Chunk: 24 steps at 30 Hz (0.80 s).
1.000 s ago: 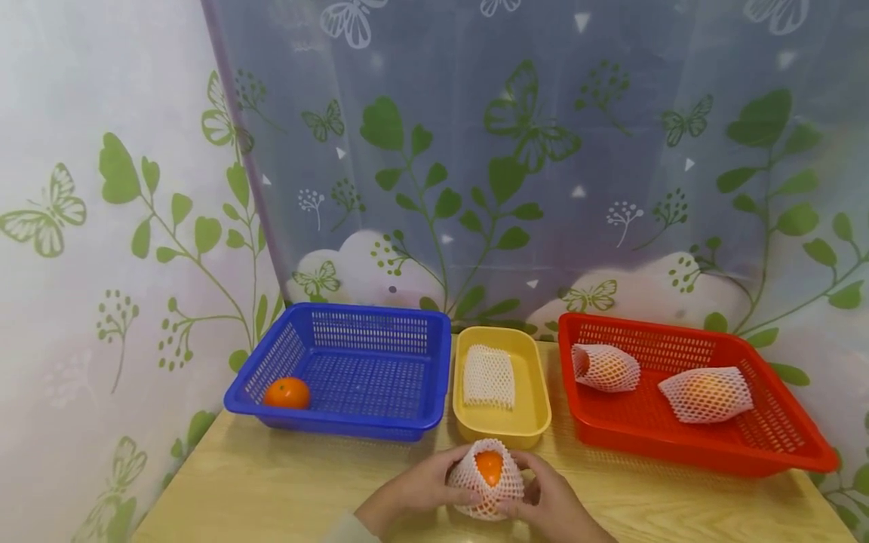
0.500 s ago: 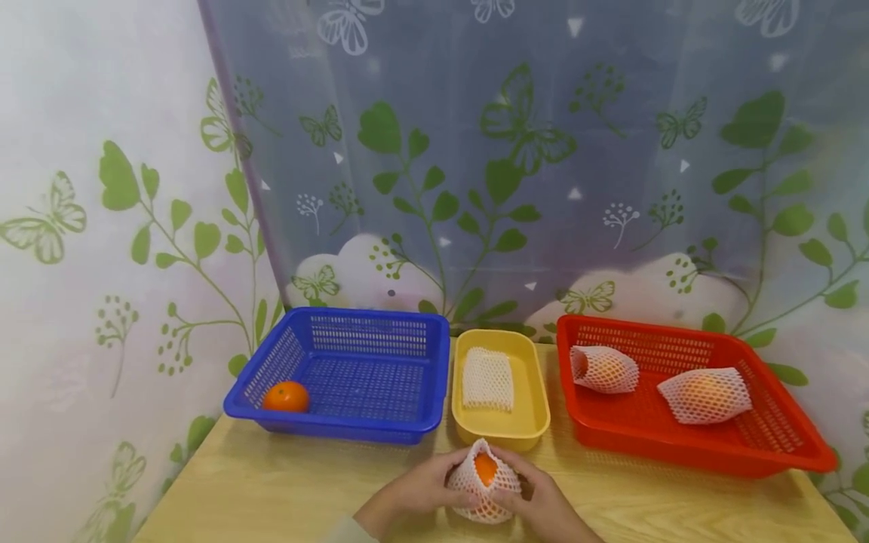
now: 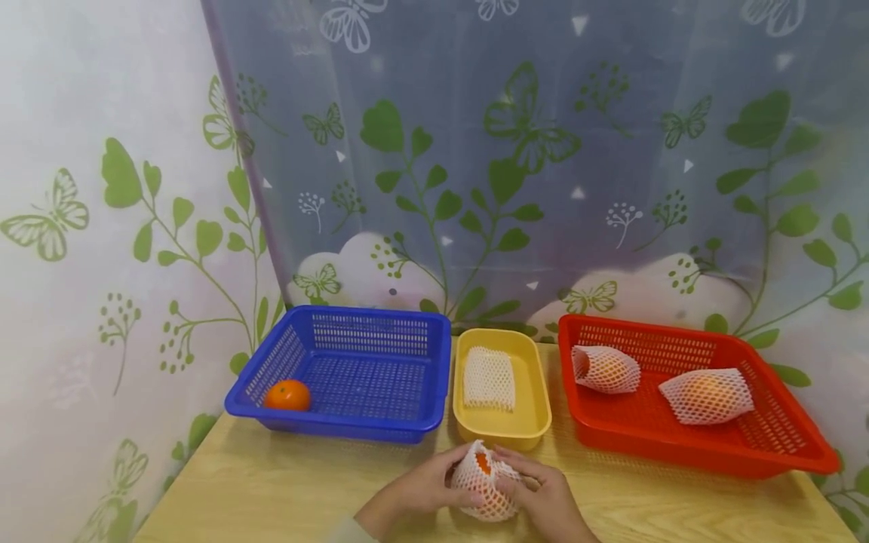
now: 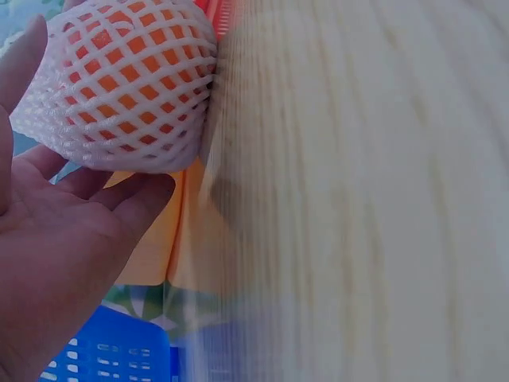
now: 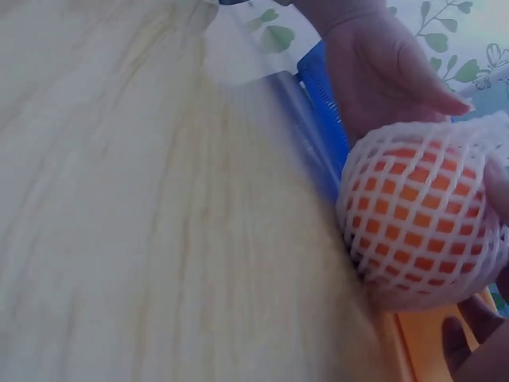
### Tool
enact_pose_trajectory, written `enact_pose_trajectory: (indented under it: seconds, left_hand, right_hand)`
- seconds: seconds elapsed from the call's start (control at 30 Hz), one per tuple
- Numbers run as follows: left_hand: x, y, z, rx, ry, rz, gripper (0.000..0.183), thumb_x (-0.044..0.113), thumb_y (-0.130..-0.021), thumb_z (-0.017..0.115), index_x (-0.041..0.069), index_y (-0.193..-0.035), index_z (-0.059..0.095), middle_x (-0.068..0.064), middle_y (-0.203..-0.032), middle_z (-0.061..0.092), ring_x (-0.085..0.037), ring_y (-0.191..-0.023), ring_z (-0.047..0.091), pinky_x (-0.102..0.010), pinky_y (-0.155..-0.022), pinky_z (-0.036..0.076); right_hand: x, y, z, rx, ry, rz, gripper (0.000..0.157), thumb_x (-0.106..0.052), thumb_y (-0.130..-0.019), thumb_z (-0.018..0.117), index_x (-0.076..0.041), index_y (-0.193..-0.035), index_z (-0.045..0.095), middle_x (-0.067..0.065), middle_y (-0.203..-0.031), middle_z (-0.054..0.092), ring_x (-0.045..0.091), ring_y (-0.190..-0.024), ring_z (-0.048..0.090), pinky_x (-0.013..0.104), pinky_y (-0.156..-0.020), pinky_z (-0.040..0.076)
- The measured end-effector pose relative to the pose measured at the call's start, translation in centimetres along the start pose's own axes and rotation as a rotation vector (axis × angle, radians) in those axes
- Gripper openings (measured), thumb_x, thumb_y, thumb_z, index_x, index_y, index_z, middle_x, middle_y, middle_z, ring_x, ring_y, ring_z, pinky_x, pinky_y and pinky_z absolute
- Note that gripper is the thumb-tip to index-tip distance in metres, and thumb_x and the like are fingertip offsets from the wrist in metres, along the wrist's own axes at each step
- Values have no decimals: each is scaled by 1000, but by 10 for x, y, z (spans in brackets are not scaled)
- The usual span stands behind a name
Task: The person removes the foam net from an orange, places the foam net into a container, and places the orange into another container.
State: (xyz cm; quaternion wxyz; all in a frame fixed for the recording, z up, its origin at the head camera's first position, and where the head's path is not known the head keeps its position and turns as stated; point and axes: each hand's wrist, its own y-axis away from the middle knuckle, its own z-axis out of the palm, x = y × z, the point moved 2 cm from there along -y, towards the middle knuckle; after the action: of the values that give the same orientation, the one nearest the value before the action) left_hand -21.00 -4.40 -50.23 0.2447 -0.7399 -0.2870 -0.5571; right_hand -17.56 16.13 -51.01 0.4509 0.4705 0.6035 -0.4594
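Note:
An orange in a white foam net sleeve [image 3: 492, 501] sits low at the table's front, between both hands. My left hand [image 3: 429, 483] holds its left side, thumb at the front and fingers behind. At the other side my right hand [image 3: 548, 498] grips the net near its top, thumb across the front. A small patch of bare orange peel [image 3: 483, 463] shows through the sleeve's opening. In the left wrist view the fingers [image 4: 143, 199] lie against the netted orange [image 4: 139, 87]. The right wrist view has the netted orange [image 5: 417, 223] beside the right thumb [image 5: 499, 187].
Behind the hands stands a yellow tray [image 3: 532, 422] with a flat white foam net [image 3: 489, 378] in it. A blue basket [image 3: 366, 430] on the left holds a bare orange [image 3: 288, 395]. On the right, a red basket [image 3: 652, 449] holds two netted fruits [image 3: 706, 396].
The right hand has shifted its fingers and thumb higher on the net. The sleeve's opening has narrowed, so less orange peel shows. The left hand keeps its hold.

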Motion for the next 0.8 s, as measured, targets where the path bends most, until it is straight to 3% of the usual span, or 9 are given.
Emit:
enact_pose_trajectory:
  seconds: [0.1,0.2,0.63,0.8]
  left_hand:
    - [0,2,-1,24,-3,-13,73,16,-90,71,-1,-149,32,-13,-135,54,-17,-120,54,-26,-100,44]
    - [1,2,-1,60,-46,-16,71,20,-90,71,0,-148,34,-13,-137,54,-22,-125,51,-28,-102,43]
    - [8,1,6,222,-139,39,61,24,-92,69,-1,-142,44,-15,-135,56,-25,-118,57,-32,-98,48]
    - [7,3,13,255,-157,67,59,28,-89,71,2,-138,51,-11,-130,60,-16,-112,59,-26,-92,50]
  right_hand:
    - [-3,0,1,95,4,-32,16,-15,-83,76,-11,-98,78,3,-112,71,8,-108,63,19,-90,47]
    - [-5,0,2,134,-14,-46,11,-14,-81,77,-12,-92,79,2,-104,73,11,-103,66,18,-89,48]
    - [-5,-1,4,193,22,-37,18,-11,-80,78,-10,-98,78,0,-98,74,8,-92,67,20,-80,51]
    - [-6,1,6,223,48,-26,18,-12,-79,79,-11,-97,77,-1,-93,74,9,-80,63,22,-71,51]
